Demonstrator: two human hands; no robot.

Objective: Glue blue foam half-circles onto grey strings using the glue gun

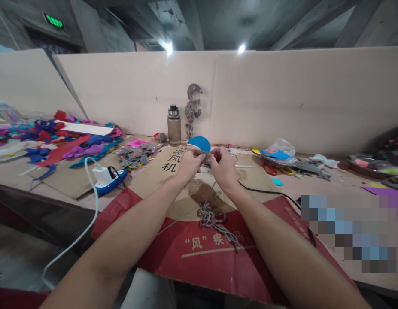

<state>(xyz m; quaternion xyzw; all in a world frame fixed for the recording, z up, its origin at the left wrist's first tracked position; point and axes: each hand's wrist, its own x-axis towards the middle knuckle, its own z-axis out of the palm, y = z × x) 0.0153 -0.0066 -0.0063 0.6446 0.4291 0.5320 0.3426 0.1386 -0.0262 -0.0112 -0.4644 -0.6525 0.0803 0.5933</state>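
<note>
In the head view, a rounded blue piece (pixel 199 143), like felt or card, stands up between my hands above the cardboard. My left hand (pixel 189 166) is closed in a pinch at its lower edge. Close beside it, my right hand (pixel 223 168) also pinches at the lower right of the piece. Something small and grey shows between the fingertips, too small to make out. Below my hands lies a loose bundle of grey yarn (pixel 213 219), with thin strands running off it, one up toward my right hand.
A printed cardboard sheet (pixel 153 180) covers the table before me. Behind it stand a water bottle (pixel 174 128) and a grey hanging ornament (pixel 194 107). Coloured scraps (pixel 73 143) and a blue power strip (pixel 111 182) lie left; a plate (pixel 279 158) and scissors (pixel 286 171) lie right.
</note>
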